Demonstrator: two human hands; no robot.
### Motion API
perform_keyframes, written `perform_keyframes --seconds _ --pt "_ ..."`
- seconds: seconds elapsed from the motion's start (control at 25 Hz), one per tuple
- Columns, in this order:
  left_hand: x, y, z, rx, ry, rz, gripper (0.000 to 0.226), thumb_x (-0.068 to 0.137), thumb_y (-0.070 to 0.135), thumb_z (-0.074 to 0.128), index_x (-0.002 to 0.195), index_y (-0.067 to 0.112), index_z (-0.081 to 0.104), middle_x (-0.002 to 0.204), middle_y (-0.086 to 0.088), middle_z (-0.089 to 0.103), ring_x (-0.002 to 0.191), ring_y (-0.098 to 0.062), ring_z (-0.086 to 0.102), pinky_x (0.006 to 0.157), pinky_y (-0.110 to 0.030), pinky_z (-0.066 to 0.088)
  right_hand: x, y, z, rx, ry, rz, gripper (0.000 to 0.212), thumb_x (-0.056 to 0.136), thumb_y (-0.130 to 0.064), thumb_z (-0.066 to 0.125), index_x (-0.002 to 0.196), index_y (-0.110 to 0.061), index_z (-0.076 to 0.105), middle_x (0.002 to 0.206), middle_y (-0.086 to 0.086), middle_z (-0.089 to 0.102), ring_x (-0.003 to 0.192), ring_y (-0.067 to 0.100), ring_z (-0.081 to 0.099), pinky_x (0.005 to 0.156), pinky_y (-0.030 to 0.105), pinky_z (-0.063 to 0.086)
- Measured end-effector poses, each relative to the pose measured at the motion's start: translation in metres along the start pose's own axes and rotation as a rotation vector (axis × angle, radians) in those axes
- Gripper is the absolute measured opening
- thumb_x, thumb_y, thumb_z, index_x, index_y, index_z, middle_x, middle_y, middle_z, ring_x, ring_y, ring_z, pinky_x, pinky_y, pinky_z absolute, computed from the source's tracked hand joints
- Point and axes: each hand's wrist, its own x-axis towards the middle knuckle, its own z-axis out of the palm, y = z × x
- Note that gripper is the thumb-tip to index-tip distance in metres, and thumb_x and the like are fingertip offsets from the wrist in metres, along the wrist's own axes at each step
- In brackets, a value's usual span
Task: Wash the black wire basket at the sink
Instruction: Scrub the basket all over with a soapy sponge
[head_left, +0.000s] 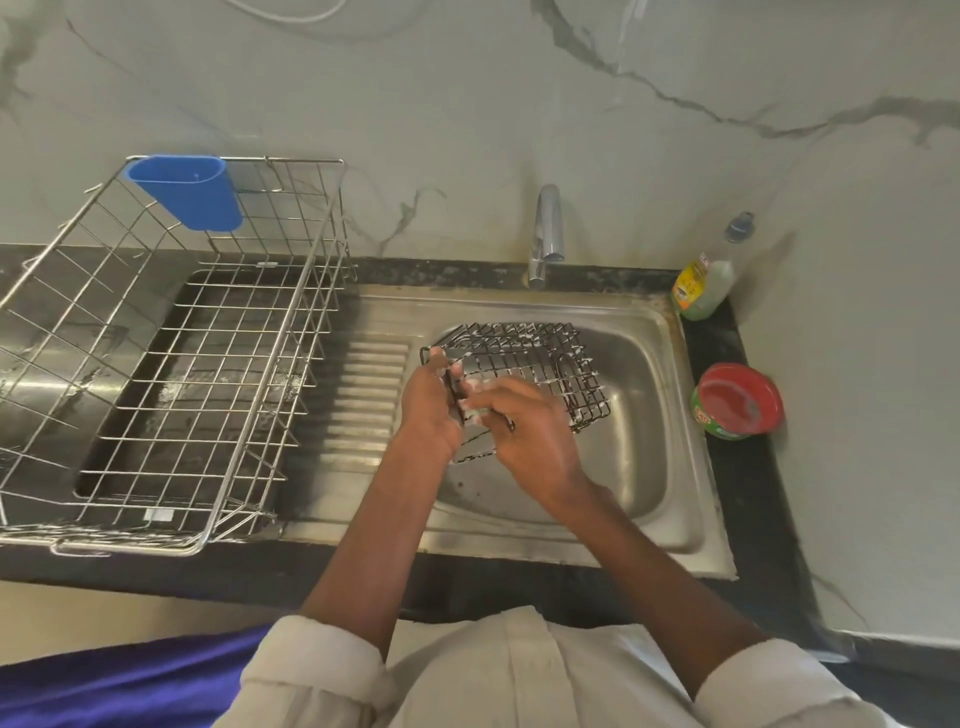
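1. The black wire basket (524, 374) is tilted over the steel sink (644, 467), white suds on its wires.
2. The left hand (428, 410) clamps its near edge; the right hand (524, 431) presses a soapy scrubber against the mesh.
3. Scrubbing looks midway; rinsing remains, as the faucet (545, 234) runs dry.
4. A dark counter (748, 493) under marble-look walls carries a steel dish rack (171, 364), a dish-soap bottle (706, 280) and a red-lidded tub (737, 400).
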Motion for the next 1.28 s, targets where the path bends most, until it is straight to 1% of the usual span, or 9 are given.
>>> perform_keyframes --seconds 0.12,0.32,0.44,0.6,0.84,0.92,1.0,1.16,1.28 --pt "-0.002 -0.001 0.002 0.054 0.023 -0.008 0.031 0.114 0.027 0.049 0.085 0.019 0.059 0.064 0.004 0.055 0.048 -0.011 0.048 0.053 -0.027 0.042 -0.002 0.019 -0.011 0.001 0.032 0.152 0.031 0.086 0.013 0.072 0.104 -0.01 0.08 0.102 0.001 0.078 0.087 0.009 0.072 0.081 0.017 0.056" --pt "-0.003 0.001 0.001 0.145 0.079 0.01 0.036 0.113 0.025 0.046 0.081 0.018 0.061 0.067 -0.001 0.057 0.056 -0.015 0.056 0.059 -0.03 0.037 0.002 0.057 -0.029 -0.206 0.134 0.567 0.028 0.09 0.002 0.071 0.109 -0.018 0.079 0.106 0.002 0.079 0.093 0.016 0.074 0.083 0.034 0.062" --pt "0.004 0.004 -0.002 0.124 0.068 -0.013 0.034 0.112 0.028 0.046 0.079 0.021 0.056 0.068 -0.001 0.053 0.056 -0.017 0.047 0.06 -0.033 0.038 0.0 0.029 -0.018 -0.15 0.069 0.396 0.023 0.092 -0.003 0.073 0.108 -0.018 0.08 0.105 -0.002 0.079 0.088 0.01 0.071 0.079 0.021 0.057" --pt "0.012 0.006 -0.003 0.016 0.015 -0.058 0.044 0.112 0.024 0.038 0.069 0.019 0.046 0.047 0.002 0.034 0.046 -0.017 0.033 0.047 -0.026 0.03 -0.004 0.003 -0.005 -0.14 -0.081 -0.021 0.019 0.087 -0.004 0.078 0.1 -0.017 0.08 0.098 -0.006 0.076 0.089 0.014 0.063 0.08 0.026 0.048" --pt "0.011 0.013 -0.01 0.085 0.061 -0.109 0.045 0.112 0.029 0.036 0.069 0.023 0.05 0.045 0.005 0.043 0.042 -0.016 0.041 0.074 -0.036 0.038 0.003 0.073 -0.036 -0.34 0.071 0.385 0.021 0.091 -0.004 0.073 0.101 -0.021 0.079 0.102 -0.001 0.077 0.089 0.017 0.071 0.072 0.032 0.057" --pt "0.011 0.011 -0.014 0.068 0.058 -0.112 0.045 0.111 0.026 0.035 0.068 0.024 0.047 0.043 0.006 0.038 0.044 -0.016 0.038 0.067 -0.033 0.034 0.005 0.08 -0.038 -0.366 0.125 0.527 0.022 0.092 -0.003 0.07 0.102 -0.02 0.079 0.103 0.002 0.075 0.091 0.02 0.071 0.069 0.025 0.048" --pt "0.013 0.01 -0.014 0.035 0.065 -0.122 0.046 0.111 0.024 0.035 0.067 0.024 0.045 0.042 0.006 0.036 0.046 -0.016 0.036 0.059 -0.029 0.029 0.004 0.056 -0.022 -0.305 0.103 0.46 0.023 0.091 0.0 0.07 0.101 -0.018 0.079 0.101 0.001 0.075 0.089 0.018 0.069 0.068 0.017 0.043" --pt "0.017 0.015 -0.012 -0.057 0.073 -0.099 0.044 0.111 0.019 0.033 0.068 0.022 0.042 0.04 0.006 0.034 0.04 -0.014 0.032 0.043 -0.022 0.029 -0.008 0.011 -0.002 -0.168 -0.099 -0.019 0.022 0.09 0.0 0.072 0.102 -0.017 0.078 0.102 -0.005 0.073 0.093 0.013 0.063 0.077 0.022 0.05" --pt "0.015 0.016 -0.015 -0.017 0.045 -0.098 0.043 0.108 0.019 0.032 0.067 0.024 0.043 0.043 0.007 0.035 0.045 -0.015 0.033 0.053 -0.025 0.031 -0.003 0.051 -0.025 -0.165 0.052 0.193 0.025 0.089 0.003 0.072 0.1 -0.018 0.078 0.1 -0.005 0.075 0.086 0.015 0.068 0.07 0.027 0.055"
